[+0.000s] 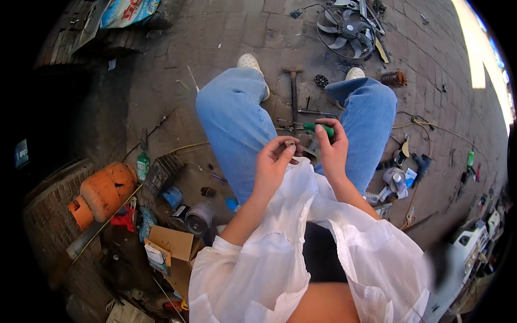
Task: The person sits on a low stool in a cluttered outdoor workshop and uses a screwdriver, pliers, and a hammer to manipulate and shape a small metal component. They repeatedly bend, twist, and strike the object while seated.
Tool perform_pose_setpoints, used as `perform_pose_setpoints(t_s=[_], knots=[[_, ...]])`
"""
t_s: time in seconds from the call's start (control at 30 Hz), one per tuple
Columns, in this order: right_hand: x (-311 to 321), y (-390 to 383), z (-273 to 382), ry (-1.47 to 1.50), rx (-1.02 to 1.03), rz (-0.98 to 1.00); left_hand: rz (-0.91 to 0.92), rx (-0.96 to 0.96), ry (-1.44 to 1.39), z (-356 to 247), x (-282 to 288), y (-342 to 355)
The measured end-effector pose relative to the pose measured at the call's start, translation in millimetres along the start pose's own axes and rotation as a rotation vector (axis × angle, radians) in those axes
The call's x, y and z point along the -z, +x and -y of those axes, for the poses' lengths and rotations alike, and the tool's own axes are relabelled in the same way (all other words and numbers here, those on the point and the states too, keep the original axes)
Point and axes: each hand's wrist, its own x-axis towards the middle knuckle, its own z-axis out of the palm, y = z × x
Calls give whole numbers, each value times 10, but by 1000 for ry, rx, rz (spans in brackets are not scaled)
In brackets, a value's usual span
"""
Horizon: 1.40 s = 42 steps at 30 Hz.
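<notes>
My right hand (334, 151) is closed around the green handle of a screwdriver (309, 127); its thin shaft points left, above my lap. My left hand (272, 164) pinches a small brownish metal piece (290, 143) between thumb and fingers, and its exact kind is too small to make out. The screwdriver's shaft lies just beyond the left fingertips, apart from that piece as far as I can see. Between my knees a long-handled hammer (294, 94) lies on the ground, head away from me. Thin dark tools (316, 112) lie beside its handle.
A radiator fan (350, 29) lies far right, with a rusty coil (394, 79) and a round black part (321, 81) nearer. At left are an orange gas cylinder (107, 185), a green bottle (142, 166), cans (199, 218) and a cardboard box (175, 241). A yellow cable (447, 129) crosses the paving.
</notes>
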Motion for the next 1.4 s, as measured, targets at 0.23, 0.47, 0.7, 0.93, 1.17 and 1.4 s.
perform_pose_setpoints(t_s=[0.23,0.47,0.7,0.93,1.17,1.4], knots=[[72,472,275,81,-7,-100,-131,-78,-19,-71,273,-26],[179,340,490,102,206,-69,77,41,-13,173,-129,-422],[461,118,574,140,269,-158,268,-84,240,26,-354,-640],[494,6,621,136,291,-216,261,-167,223,131,-252,-660],[190,-77,698,-108,267,-178,120,-357,166,171,32,-723],[-576,188,970,-345,294,-58,-126,-437,-360,115,626,-782]])
